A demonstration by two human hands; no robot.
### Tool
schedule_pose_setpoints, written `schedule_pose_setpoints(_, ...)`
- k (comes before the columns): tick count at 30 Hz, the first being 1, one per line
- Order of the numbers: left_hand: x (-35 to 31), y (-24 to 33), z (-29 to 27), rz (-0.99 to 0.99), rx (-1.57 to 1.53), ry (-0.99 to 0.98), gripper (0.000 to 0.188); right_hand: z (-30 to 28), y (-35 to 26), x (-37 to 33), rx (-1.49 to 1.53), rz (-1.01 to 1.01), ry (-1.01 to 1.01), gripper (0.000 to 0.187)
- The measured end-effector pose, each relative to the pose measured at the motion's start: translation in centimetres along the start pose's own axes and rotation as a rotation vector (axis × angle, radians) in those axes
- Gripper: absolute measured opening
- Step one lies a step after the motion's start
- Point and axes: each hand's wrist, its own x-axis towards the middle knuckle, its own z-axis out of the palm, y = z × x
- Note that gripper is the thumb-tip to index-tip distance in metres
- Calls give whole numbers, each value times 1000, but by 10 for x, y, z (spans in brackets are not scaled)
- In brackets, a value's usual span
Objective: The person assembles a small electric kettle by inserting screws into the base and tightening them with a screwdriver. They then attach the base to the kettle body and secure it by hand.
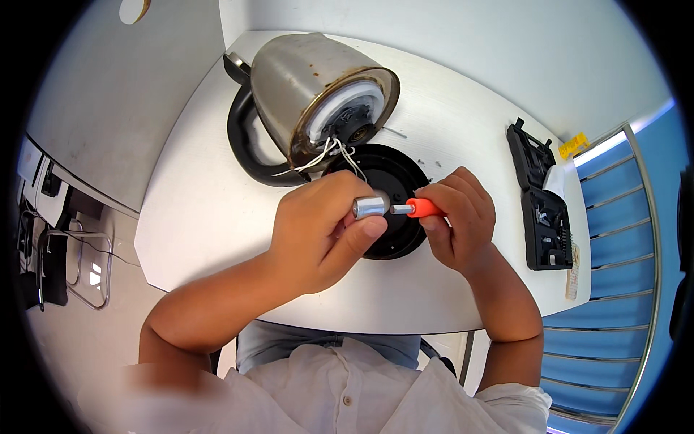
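Between the thumb and curled fingers of my left hand (314,228) is a short silver metal socket (369,207). My right hand (463,217) pinches a small driver with an orange-red handle (424,208), its metal tip pointing at the socket with a slight gap. Beneath both hands lies a round black plastic kettle base (399,242), partly covered by them. Just beyond it, a stained steel electric kettle (300,76) rests on its side. Its exposed underside faces me, and white wires (329,150) hang out of it.
An open black tool case (543,217) with sockets and bits stands along the table's right side. Several small screws (422,163) lie past the black base. A yellow object (573,145) sits at the right edge, near a metal railing (654,217). A wall borders the table's far side.
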Motion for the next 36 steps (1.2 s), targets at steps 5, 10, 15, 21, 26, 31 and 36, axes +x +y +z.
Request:
schedule_pose_setpoints(5, -5, -4, 4, -171, -200, -106, 17, -1, 0, -1, 22, -3, 22, 18)
schedule_pose_setpoints(10, -6, -5, 5, -442, -638, -250, 27, -3, -3, -1, 1, 7, 19, 20)
schedule_pose_setpoints(15, -7, -6, 8, -498, -681, -255, 32, -3, -5, 0, -47, -4, 21, 20)
schedule_pose_setpoints(21, -7, -7, 8, -503, -686, -255, 33, -4, -8, 3, -57, 7, 23, 20)
schedule_pose_setpoints(26, -8, -7, 10, -513, -638, -250, 33, -5, -8, 1, -94, 9, -21, 22)
schedule_pose_setpoints(31, -5, -10, 7, -557, -707, -158, 33, -4, -7, 1, -69, 45, 29, 28)
schedule_pose_setpoints(36, -4, -18, 9, -716, -869, -108, 35, -30, -5, 8, 727, 347, 404, 32)
